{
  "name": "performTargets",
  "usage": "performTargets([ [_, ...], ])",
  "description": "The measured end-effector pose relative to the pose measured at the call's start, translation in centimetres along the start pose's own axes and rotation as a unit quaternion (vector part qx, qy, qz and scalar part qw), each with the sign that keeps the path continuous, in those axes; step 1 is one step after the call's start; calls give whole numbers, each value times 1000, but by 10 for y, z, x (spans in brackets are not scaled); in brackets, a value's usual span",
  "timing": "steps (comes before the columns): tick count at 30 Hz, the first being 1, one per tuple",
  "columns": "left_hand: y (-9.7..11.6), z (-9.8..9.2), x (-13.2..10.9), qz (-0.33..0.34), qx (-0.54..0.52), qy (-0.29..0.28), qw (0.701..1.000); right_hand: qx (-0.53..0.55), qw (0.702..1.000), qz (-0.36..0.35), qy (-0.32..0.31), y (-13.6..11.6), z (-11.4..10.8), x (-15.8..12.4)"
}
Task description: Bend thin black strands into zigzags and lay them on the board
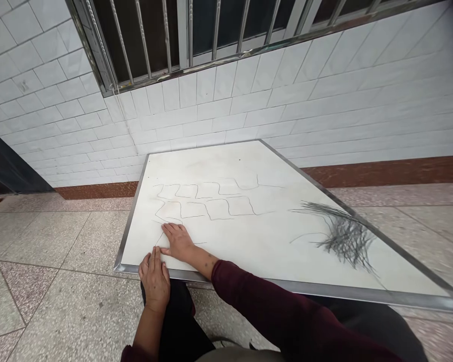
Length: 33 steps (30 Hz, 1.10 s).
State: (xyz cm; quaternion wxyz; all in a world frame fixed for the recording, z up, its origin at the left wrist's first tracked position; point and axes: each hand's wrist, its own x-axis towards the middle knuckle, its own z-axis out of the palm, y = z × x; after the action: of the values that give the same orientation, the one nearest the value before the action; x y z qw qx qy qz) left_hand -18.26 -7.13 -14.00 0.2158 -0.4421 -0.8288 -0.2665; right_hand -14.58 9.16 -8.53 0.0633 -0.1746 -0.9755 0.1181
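Observation:
Thin dark wire-like strands (196,190) lie bent in stepped rows across the white board (272,241). My left hand (154,280) rests at the board's near left edge, fingers stretched forward, fingertips touching the surface at the lower end of a short strand (159,238). Just beyond it, my right hand (178,242) lies palm down, fingers flat near the strand's upper end and thumb apart. Part of that strand, and whatever is under the right palm, is hidden. A loose tangled heap of similar strands (349,241) sits on the board's right side.
A grey metal trim (298,285) edges the board, whose far side is close to the white tiled wall (211,110). Above is a window with metal bars (217,30). My knees are under the near edge, above a speckled tile floor (75,311).

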Motion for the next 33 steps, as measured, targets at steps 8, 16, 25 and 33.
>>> performTargets([
  [8,0,-8,8,-7,11,-17,1000,-18,1000,-6,-7,-5,-5,9],
  [16,-4,-12,6,-41,-22,-32,998,45,998,1,43,-7,-21,0],
  [25,-10,-11,-12,-31,-93,11,995,241,952,46,183,27,-88,-67],
  [33,-11,-13,-60,18,-61,8,998,301,953,25,32,56,-27,-240],
])
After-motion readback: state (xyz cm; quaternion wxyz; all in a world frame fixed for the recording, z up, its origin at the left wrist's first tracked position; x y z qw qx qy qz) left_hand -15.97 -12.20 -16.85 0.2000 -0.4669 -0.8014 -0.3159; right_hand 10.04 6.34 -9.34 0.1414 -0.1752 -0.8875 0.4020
